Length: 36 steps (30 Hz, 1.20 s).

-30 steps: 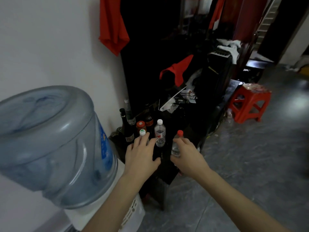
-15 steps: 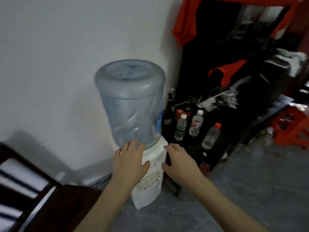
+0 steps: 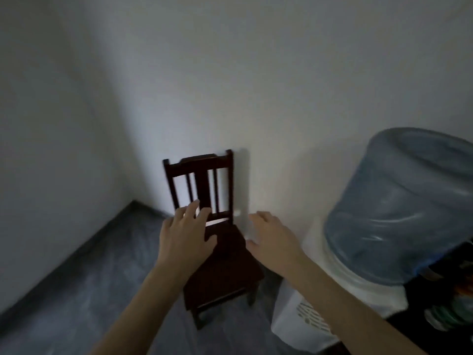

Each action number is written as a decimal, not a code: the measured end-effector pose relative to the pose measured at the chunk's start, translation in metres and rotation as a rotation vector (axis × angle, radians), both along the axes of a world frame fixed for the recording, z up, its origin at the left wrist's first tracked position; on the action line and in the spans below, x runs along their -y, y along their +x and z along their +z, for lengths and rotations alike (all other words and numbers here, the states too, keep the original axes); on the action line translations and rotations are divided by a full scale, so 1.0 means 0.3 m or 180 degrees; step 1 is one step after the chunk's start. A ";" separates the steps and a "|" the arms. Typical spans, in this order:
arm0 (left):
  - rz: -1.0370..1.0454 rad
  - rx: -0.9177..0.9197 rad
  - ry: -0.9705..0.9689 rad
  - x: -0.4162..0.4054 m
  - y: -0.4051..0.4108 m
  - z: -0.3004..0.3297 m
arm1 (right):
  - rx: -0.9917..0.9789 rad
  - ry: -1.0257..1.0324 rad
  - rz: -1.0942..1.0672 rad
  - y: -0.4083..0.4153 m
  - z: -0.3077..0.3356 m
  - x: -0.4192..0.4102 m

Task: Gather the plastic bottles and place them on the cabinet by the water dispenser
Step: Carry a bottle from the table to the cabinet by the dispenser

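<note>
Both hands empty, fingers spread and relaxed: my left hand (image 3: 188, 235) hovers in front of the dark wooden chair (image 3: 217, 254) back, my right hand (image 3: 272, 238) just beside the chair's right edge, neither gripping anything. Chair stands against the white wall (image 3: 230, 85) on the grey floor (image 3: 89, 290); water dispenser (image 3: 314, 311) with its blue jug (image 3: 401, 208) sits to my right. Plastic bottles not discernible, only blurred dark clutter at the right edge.

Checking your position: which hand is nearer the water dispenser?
The right hand; it hangs open beside the water dispenser, while the left hand is over the dark chair.
</note>
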<state>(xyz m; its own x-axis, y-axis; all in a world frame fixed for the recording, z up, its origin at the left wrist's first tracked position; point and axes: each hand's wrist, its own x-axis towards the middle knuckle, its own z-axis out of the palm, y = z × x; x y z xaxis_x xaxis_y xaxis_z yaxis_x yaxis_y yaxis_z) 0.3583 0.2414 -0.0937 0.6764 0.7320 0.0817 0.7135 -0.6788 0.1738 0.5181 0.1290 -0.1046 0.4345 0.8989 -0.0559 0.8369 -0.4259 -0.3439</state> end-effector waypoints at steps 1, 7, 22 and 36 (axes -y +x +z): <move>0.0205 -0.0035 0.0011 -0.021 -0.070 0.007 | -0.0020 0.0028 0.0181 -0.038 0.007 -0.054; 0.1324 -0.0017 0.0140 -0.098 -0.506 0.063 | 0.0072 0.0301 0.1333 -0.407 0.044 -0.358; 0.3661 -0.0053 0.0371 0.081 -1.693 0.123 | 0.0038 0.0399 0.3617 -1.716 0.116 -0.638; 0.5368 -0.0130 0.0003 0.392 -2.281 0.064 | -0.0053 0.0186 0.5285 -2.574 0.065 -0.510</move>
<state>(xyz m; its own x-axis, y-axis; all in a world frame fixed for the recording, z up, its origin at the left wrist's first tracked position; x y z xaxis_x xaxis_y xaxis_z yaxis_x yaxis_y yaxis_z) -0.3261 0.1237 -0.0746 -0.8031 0.5897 0.0859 0.5957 0.7912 0.1383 -0.2540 0.2819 -0.0850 -0.9358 0.3526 -0.0023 0.3324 0.8800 -0.3393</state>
